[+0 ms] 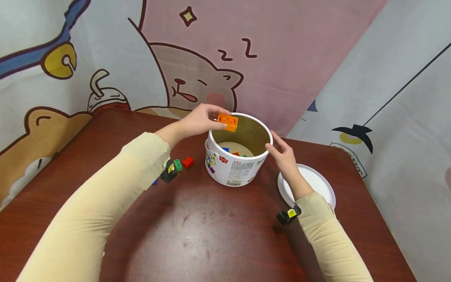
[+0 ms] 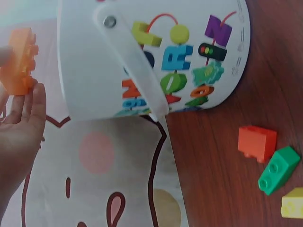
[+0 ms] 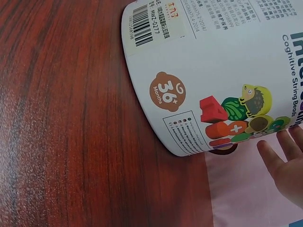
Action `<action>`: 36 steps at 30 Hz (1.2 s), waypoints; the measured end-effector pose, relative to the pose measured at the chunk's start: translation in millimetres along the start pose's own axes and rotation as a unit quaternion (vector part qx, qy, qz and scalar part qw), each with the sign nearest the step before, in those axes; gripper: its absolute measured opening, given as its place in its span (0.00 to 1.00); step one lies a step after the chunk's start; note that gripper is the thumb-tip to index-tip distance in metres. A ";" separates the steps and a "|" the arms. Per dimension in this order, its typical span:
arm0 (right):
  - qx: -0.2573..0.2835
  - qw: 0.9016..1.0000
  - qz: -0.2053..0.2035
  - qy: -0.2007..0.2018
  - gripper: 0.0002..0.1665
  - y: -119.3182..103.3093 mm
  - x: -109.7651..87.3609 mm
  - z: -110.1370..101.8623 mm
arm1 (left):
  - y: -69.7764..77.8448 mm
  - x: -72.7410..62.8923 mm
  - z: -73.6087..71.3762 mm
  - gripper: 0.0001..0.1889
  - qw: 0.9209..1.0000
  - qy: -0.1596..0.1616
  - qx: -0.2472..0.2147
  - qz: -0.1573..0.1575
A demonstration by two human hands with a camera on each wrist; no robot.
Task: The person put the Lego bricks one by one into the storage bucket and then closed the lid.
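Observation:
My left hand (image 1: 199, 120) pinches an orange toy building brick (image 1: 227, 122) between thumb and fingers, over the left rim of a white bucket (image 1: 241, 170). In the left wrist view the orange brick (image 2: 20, 61) shows its studs side-on. The bucket stands upright and uncovered, with a few blue, red and green pieces (image 1: 235, 154) partly visible on its floor. My right hand (image 1: 284, 156) rests against the bucket's right side near the rim, fingers spread and fairly straight. In the right wrist view its fingers (image 3: 271, 158) touch the printed wall.
Left of the bucket lie a red brick (image 1: 188, 162), a green brick (image 1: 177, 165) and a blue brick (image 1: 155, 181) partly behind the left wrist. A yellow brick (image 2: 293, 203) shows in the left wrist view. A round white lid (image 1: 318, 182) lies under the right forearm.

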State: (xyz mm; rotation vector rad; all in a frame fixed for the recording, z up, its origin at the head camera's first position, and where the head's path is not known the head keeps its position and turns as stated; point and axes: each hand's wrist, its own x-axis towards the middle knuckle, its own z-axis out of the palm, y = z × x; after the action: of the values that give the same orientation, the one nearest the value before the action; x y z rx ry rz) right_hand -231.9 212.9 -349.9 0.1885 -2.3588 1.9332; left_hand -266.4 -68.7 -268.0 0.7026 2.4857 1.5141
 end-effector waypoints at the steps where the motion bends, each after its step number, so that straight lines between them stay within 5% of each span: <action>1: 0.000 1.000 0.000 -0.001 0.32 0.0 0.0 -0.1 | 0.5 1.1 2.3 0.21 1.000 -0.001 0.003 0.003; 22: 0.010 1.000 0.002 -0.003 0.32 -1.1 0.0 0.4 | 4.4 11.9 24.2 0.21 0.998 -0.034 0.037 0.032; 30: 0.005 1.000 0.003 -0.005 0.32 -1.2 -0.1 -0.1 | -1.7 -1.3 7.6 0.19 1.000 -0.002 0.006 0.029; 36: 0.007 1.000 0.006 -0.004 0.32 -0.9 -0.3 -0.1 | -19.8 -21.8 -14.0 0.18 1.000 0.023 0.000 0.011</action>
State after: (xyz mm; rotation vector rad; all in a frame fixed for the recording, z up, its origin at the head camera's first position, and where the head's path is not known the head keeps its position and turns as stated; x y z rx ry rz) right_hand -231.5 212.8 -349.1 0.1846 -2.3564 1.9591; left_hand -258.4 -97.5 -280.9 0.7060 2.5197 1.5561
